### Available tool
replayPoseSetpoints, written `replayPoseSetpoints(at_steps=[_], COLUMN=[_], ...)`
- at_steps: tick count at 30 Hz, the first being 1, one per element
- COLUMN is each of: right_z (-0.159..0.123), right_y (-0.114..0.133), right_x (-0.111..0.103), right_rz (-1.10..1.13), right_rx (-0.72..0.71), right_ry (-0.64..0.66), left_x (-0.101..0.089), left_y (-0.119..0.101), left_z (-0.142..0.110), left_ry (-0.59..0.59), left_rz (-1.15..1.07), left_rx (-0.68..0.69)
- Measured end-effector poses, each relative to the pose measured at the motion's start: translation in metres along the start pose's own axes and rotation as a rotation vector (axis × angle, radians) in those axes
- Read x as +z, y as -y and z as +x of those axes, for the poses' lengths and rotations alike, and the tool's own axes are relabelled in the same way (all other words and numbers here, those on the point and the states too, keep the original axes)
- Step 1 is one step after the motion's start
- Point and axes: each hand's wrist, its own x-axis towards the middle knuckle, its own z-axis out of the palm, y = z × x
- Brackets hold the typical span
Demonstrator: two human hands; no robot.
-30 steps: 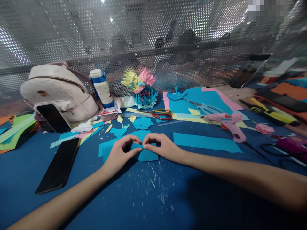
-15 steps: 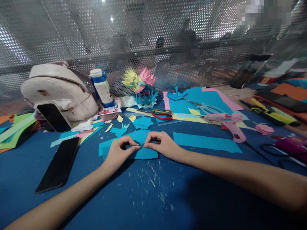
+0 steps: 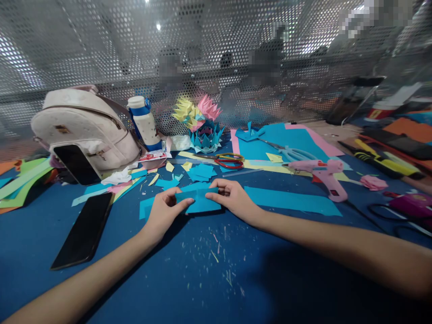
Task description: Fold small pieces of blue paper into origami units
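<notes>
A small piece of blue paper (image 3: 199,201) is held up between my two hands, a faint crease showing near its middle. My left hand (image 3: 165,208) pinches its left end, thumb in front and fingers behind. Its right end is gripped by my right hand (image 3: 232,200) in the same way. Beneath and behind it lie more blue sheets (image 3: 146,209), partly covered by my hands. Several cut blue pieces (image 3: 201,172) lie just beyond, and a long blue strip (image 3: 292,200) stretches to the right of my right hand.
Scissors with red and yellow handles (image 3: 229,160), light-blue scissors (image 3: 297,154) and a pink glue gun (image 3: 320,168) lie beyond my hands. Folded paper flowers (image 3: 205,135), a bottle (image 3: 143,123) and a backpack (image 3: 81,126) stand at the back. A phone (image 3: 84,231) lies left.
My fingertips, together at the middle of the blue paper before, have moved apart to its two ends. The paper is now lifted and tilted towards me.
</notes>
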Motion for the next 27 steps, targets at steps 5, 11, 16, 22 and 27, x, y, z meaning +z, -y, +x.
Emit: replayPoseSetpoints(at_steps=[5,11,16,22,27], right_z=[0.0002,-0.0002,0.0001,-0.0007,-0.0007], right_y=[-0.0009,0.0006,0.0014,0.0004,-0.0016], right_x=[0.0011,0.0033,0.0039,0.0034,0.0016], right_rz=[0.082,0.156,0.151,0.153,0.173], right_rx=[0.022,0.084,0.084,0.083,0.058], right_ry=[0.028,0.025,0.002,0.001,0.016], left_x=[-0.0009,-0.0008,-0.0008,-0.0009,0.0014], left_y=[-0.0006,-0.0011,-0.0019,-0.0001,-0.0027], left_z=[-0.0003,-0.0002,0.0003,0.0000,-0.0007], left_ry=[0.001,-0.014,-0.018,-0.018,0.072], left_rz=[-0.045,-0.076,-0.063,-0.088,-0.138], left_rx=[0.004,0.021,0.031,0.019,-0.005])
